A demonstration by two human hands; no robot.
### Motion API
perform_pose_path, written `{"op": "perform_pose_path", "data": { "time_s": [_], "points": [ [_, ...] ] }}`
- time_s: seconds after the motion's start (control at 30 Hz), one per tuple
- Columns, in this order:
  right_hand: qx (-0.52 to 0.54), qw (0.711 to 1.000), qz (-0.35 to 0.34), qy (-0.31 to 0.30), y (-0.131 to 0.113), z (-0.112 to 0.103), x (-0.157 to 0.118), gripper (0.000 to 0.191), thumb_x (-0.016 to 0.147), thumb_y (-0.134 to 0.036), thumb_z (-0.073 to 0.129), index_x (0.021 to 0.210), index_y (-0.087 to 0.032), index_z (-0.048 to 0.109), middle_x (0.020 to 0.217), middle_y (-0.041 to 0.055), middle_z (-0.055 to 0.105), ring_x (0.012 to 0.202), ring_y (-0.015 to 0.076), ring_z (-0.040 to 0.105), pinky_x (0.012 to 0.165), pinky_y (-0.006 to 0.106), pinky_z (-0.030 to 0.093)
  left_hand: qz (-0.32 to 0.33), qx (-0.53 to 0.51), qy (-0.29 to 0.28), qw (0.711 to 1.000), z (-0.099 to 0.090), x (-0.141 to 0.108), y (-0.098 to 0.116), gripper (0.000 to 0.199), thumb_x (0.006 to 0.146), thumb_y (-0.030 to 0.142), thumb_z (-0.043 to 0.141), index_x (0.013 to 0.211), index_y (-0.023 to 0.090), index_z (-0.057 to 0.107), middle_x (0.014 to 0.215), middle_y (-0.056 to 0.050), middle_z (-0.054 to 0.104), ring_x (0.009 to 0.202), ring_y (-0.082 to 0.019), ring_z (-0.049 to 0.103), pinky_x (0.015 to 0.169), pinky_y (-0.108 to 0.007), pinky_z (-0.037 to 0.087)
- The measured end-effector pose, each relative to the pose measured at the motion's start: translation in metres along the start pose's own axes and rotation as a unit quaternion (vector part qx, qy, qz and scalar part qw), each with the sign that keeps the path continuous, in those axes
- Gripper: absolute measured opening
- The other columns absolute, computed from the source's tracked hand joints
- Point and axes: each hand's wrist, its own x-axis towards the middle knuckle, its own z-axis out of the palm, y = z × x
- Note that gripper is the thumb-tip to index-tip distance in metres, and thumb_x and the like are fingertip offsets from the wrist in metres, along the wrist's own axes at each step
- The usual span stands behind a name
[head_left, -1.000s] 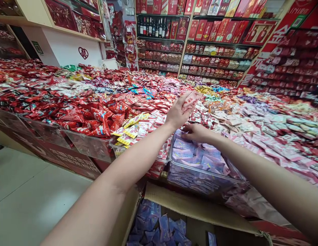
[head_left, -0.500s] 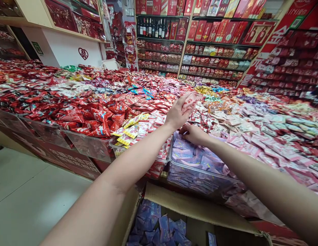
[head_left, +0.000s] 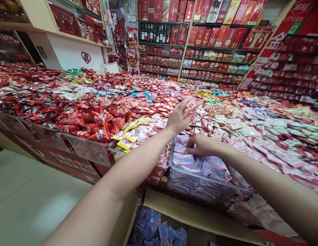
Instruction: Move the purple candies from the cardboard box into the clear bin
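Observation:
My left hand (head_left: 180, 117) is closed around pink candy packets (head_left: 191, 106) with red print, held above the display. Lower and to the right, my right hand (head_left: 203, 145) reaches over a clear plastic bin (head_left: 200, 176) full of purple candy packets (head_left: 184, 159). Its fingers bend downward at the packets, thumb and fingers apart, with nothing visible between them. Just left of that bin, yellow-and-white packets (head_left: 133, 131) fill the neighbouring bin, partly hidden by my left forearm. Pink packets (head_left: 272, 155) lie heaped on the right, under and beyond my right forearm.
Below the bins stands an open cardboard box (head_left: 189, 212) with loose purple packets inside. Red-wrapped candies (head_left: 97, 119) fill bins on the left. Shelves with bottles (head_left: 152, 33) and red gift boxes (head_left: 222, 37) line the back. Tiled floor (head_left: 33, 194) shows at lower left.
My right hand has shifted right and toward me, from the bin's far left corner to over the purple packets. My left hand still holds the pink packets. The view has tilted slightly upward.

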Motion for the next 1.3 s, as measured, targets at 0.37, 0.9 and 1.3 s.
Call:
{"op": "perform_pose_path", "data": {
  "time_s": [0.37, 0.9, 1.3],
  "points": [
    [0.097, 0.989, 0.083, 0.072, 0.015, 0.006, 0.007, 0.012, 0.066, -0.031, 0.056, 0.064, -0.019, 0.053, 0.063, 0.0006, 0.061, 0.058, 0.0134, 0.053, 0.05, 0.021, 0.034, 0.001, 0.001, -0.004, 1.0, 0.0, 0.0, 0.0, 0.05, 0.074, 0.022, 0.056, 0.119, 0.028, 0.034, 0.12, -0.005, 0.047, 0.106, -0.019, 0.047, 0.089, -0.036, 0.042],
    [0.099, 0.988, 0.052, 0.103, 0.005, 0.013, 0.01, 0.026, 0.07, -0.041, 0.052, 0.078, -0.019, 0.061, 0.08, 0.0055, 0.065, 0.072, 0.0179, 0.058, 0.059, 0.023, 0.039, 0.005, 0.001, -0.01, 1.0, 0.0, 0.0, 0.0, 0.05, 0.074, 0.022, 0.055, 0.119, 0.028, 0.035, 0.119, -0.004, 0.048, 0.106, -0.02, 0.047, 0.088, -0.036, 0.042],
    [-0.002, 0.991, -0.011, 0.131, -0.009, 0.008, -0.001, 0.017, 0.074, -0.026, 0.051, 0.077, -0.018, 0.066, 0.078, 0.0071, 0.065, 0.077, 0.0188, 0.057, 0.07, 0.025, 0.04, -0.001, -0.003, -0.011, 1.0, 0.001, 0.0, 0.0, 0.048, 0.073, 0.022, 0.057, 0.117, 0.028, 0.037, 0.119, -0.005, 0.048, 0.106, -0.019, 0.047, 0.09, -0.036, 0.041]
  ]
}}
